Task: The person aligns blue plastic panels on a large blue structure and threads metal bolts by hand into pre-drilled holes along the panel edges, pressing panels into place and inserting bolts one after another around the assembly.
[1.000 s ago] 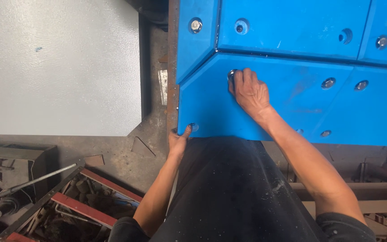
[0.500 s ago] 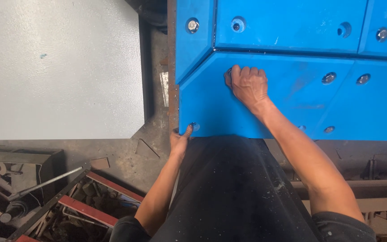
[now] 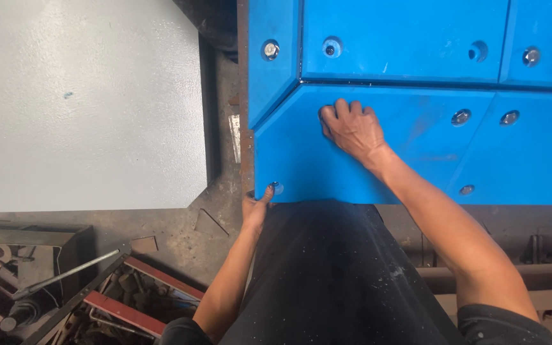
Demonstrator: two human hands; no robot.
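We press our right hand point(image 3: 352, 131), fingers curled and gripping nothing, flat on the blue panel point(image 3: 378, 153), while our left hand point(image 3: 255, 209), grasp hidden, steadies its near corner by a bolt point(image 3: 276, 188), seemingly seating the panel; next calls for firm, even pressure.

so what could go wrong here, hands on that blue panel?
Left hand grips the blue panel at its lower corner by a bolt; fingers could get pinched against the rusty frame edge. Right hand presses on the smooth face and may slip. Scrap metal on the floor is a trip hazard.
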